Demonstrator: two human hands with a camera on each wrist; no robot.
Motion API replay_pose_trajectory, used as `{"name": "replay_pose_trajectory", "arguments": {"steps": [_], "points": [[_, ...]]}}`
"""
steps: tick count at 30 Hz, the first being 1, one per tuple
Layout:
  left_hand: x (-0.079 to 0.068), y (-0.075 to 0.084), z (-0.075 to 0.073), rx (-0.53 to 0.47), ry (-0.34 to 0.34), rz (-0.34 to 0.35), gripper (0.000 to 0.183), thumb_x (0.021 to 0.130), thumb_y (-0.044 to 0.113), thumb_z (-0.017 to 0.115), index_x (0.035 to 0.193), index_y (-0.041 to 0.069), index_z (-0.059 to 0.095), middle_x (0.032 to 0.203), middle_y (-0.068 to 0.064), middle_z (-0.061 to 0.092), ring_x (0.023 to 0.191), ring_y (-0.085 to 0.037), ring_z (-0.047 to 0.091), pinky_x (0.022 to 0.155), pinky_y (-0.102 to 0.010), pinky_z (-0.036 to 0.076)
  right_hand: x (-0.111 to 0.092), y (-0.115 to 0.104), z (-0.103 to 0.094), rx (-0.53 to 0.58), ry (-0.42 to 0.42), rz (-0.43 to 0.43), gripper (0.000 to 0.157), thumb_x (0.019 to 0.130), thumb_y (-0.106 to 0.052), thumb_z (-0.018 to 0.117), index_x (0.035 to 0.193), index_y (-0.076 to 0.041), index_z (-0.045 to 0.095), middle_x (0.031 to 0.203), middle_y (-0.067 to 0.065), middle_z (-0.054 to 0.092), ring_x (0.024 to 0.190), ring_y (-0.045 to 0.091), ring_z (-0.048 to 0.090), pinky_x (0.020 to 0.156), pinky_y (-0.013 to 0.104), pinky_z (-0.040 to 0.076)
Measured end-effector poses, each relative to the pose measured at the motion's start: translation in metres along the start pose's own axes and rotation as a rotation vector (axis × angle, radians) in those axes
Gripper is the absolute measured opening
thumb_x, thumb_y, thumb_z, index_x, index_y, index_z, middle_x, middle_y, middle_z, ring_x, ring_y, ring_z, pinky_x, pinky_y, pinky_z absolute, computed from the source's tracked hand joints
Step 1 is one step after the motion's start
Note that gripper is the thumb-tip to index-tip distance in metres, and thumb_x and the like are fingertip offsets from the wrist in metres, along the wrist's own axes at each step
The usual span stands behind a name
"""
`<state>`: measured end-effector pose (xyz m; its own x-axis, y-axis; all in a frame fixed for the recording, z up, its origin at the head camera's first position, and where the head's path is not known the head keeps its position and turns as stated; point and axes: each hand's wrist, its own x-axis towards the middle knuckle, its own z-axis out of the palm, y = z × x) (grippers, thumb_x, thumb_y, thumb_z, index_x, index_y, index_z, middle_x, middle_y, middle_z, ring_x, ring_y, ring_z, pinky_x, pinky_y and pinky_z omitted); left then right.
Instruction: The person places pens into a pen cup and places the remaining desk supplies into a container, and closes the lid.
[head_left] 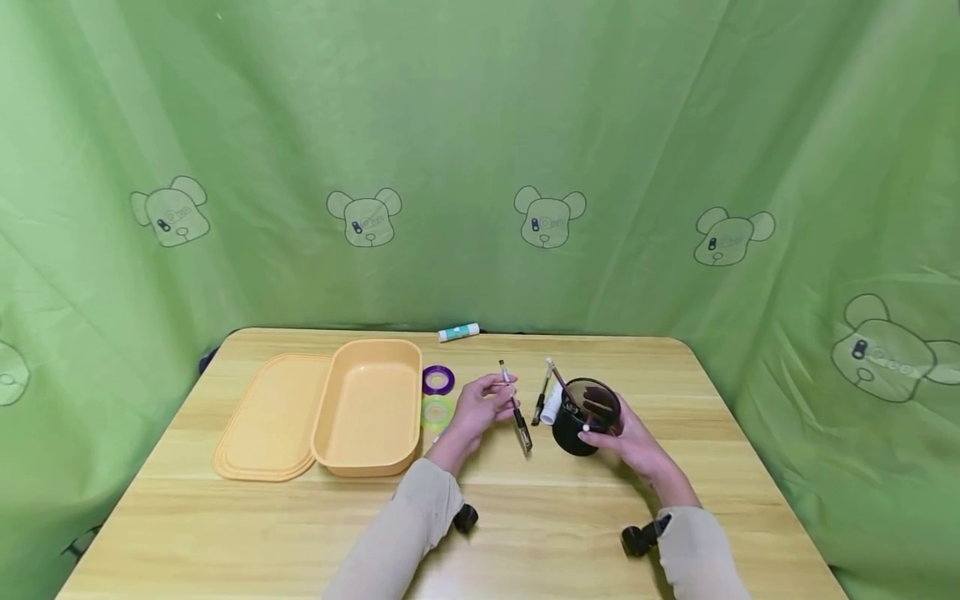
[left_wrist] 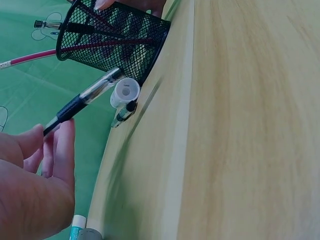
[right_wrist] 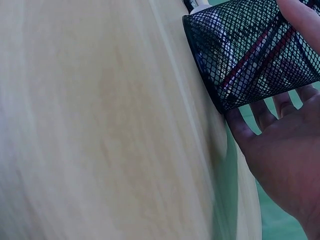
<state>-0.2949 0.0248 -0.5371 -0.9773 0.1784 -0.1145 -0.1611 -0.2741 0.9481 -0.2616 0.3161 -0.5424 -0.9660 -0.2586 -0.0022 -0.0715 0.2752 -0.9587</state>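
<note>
My left hand [head_left: 480, 408] pinches a clear-barrelled pen with a black grip [left_wrist: 90, 95] between thumb and fingers, its thicker end slanting toward the mesh holder. The right hand [head_left: 636, 446] grips a black mesh pen holder [left_wrist: 112, 37] around its side, thumb at the front and fingers behind. Pencils, one with a reddish shaft [left_wrist: 32, 57], and a black pen or similar stick lean inside that holder. Against its left side lie a white cylinder [head_left: 552, 405] and another black-gripped pen [head_left: 541, 402]. The right wrist view shows the holder's base close over the wooden table.
Left of my hands stands an open orange-yellow box [head_left: 367, 469], with a matching lid [head_left: 262, 425] beside it. Purple tape [head_left: 450, 380] and yellow-green tape [head_left: 426, 413] lie along the box's right side. Near the table's back edge rests a glue stick [head_left: 458, 332].
</note>
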Motion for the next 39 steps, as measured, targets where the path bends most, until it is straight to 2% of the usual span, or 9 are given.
{"name": "replay_pose_trajectory", "arguments": {"steps": [6, 11, 16, 20, 25, 29, 34, 37, 39], "points": [[0.002, -0.003, -0.001, -0.003, -0.006, 0.005, 0.032, 0.100, 0.008, 0.065, 0.133, 0.003, 0.065, 0.121, -0.028, 0.071, 0.086, -0.014, 0.073, 0.086, -0.032, 0.064, -0.001, 0.000, 0.000, -0.003, 0.001, 0.003, 0.088, 0.089, -0.009, 0.080, 0.160, -0.005, 0.028, 0.159, 0.026, 0.041, 0.142, 0.039, 0.043, 0.102, 0.010, 0.038], [0.001, -0.003, -0.003, 0.024, -0.001, -0.005, 0.034, 0.102, 0.014, 0.065, 0.135, 0.009, 0.065, 0.116, -0.026, 0.071, 0.084, -0.020, 0.076, 0.080, -0.035, 0.065, -0.001, 0.000, 0.000, -0.008, -0.002, 0.003, 0.088, 0.089, -0.010, 0.080, 0.160, -0.006, 0.028, 0.160, 0.026, 0.040, 0.145, 0.044, 0.038, 0.104, 0.013, 0.036], [-0.001, -0.002, -0.003, 0.028, 0.004, -0.011, 0.045, 0.101, 0.014, 0.067, 0.144, 0.012, 0.055, 0.105, -0.013, 0.071, 0.076, -0.022, 0.076, 0.071, -0.034, 0.066, -0.001, 0.001, 0.000, -0.012, -0.001, 0.002, 0.088, 0.089, -0.010, 0.081, 0.160, -0.007, 0.028, 0.159, 0.025, 0.041, 0.145, 0.044, 0.039, 0.107, 0.016, 0.035], [-0.002, -0.001, -0.002, 0.035, 0.013, 0.003, 0.051, 0.099, 0.009, 0.069, 0.146, 0.015, 0.051, 0.112, -0.019, 0.070, 0.073, -0.023, 0.076, 0.073, -0.039, 0.066, -0.001, 0.001, 0.000, -0.010, 0.001, -0.003, 0.088, 0.088, -0.009, 0.081, 0.159, -0.006, 0.029, 0.158, 0.025, 0.043, 0.144, 0.043, 0.041, 0.107, 0.016, 0.036], [-0.004, 0.002, -0.001, 0.099, -0.025, -0.013, 0.029, 0.099, 0.006, 0.067, 0.128, 0.007, 0.069, 0.125, -0.028, 0.067, 0.083, -0.029, 0.077, 0.075, -0.036, 0.066, 0.000, 0.001, 0.000, -0.006, 0.002, -0.012, 0.087, 0.089, -0.009, 0.080, 0.159, -0.006, 0.030, 0.157, 0.025, 0.043, 0.142, 0.040, 0.042, 0.107, 0.015, 0.037], [-0.005, 0.007, 0.000, 0.138, -0.098, -0.037, 0.031, 0.098, 0.001, 0.065, 0.129, 0.001, 0.069, 0.130, -0.029, 0.065, 0.091, -0.027, 0.077, 0.079, -0.032, 0.065, 0.000, 0.001, 0.001, -0.007, 0.005, -0.011, 0.087, 0.088, -0.008, 0.081, 0.159, -0.006, 0.030, 0.157, 0.025, 0.044, 0.142, 0.040, 0.043, 0.106, 0.014, 0.037], [-0.006, 0.011, 0.001, 0.175, -0.168, -0.051, 0.039, 0.093, -0.003, 0.070, 0.132, -0.003, 0.067, 0.139, -0.021, 0.064, 0.103, -0.035, 0.075, 0.087, -0.034, 0.064, 0.000, 0.000, 0.001, -0.004, 0.003, -0.013, 0.088, 0.088, -0.008, 0.081, 0.159, -0.005, 0.030, 0.157, 0.026, 0.043, 0.143, 0.041, 0.042, 0.105, 0.012, 0.038], [-0.006, 0.011, 0.000, 0.214, -0.175, -0.032, 0.039, 0.090, 0.001, 0.076, 0.129, 0.002, 0.070, 0.146, -0.013, 0.061, 0.115, -0.036, 0.071, 0.090, -0.031, 0.063, -0.001, 0.000, 0.001, 0.001, 0.000, -0.014, 0.088, 0.088, -0.008, 0.081, 0.159, -0.005, 0.030, 0.157, 0.026, 0.043, 0.143, 0.043, 0.042, 0.104, 0.011, 0.039], [-0.007, 0.011, -0.001, 0.230, -0.171, -0.010, 0.039, 0.089, 0.004, 0.079, 0.127, 0.007, 0.073, 0.152, -0.006, 0.057, 0.115, -0.033, 0.071, 0.090, -0.029, 0.062, 0.000, 0.000, 0.000, 0.001, 0.000, -0.012, 0.087, 0.088, -0.008, 0.081, 0.159, -0.005, 0.030, 0.157, 0.026, 0.043, 0.143, 0.043, 0.042, 0.104, 0.011, 0.039]]}}
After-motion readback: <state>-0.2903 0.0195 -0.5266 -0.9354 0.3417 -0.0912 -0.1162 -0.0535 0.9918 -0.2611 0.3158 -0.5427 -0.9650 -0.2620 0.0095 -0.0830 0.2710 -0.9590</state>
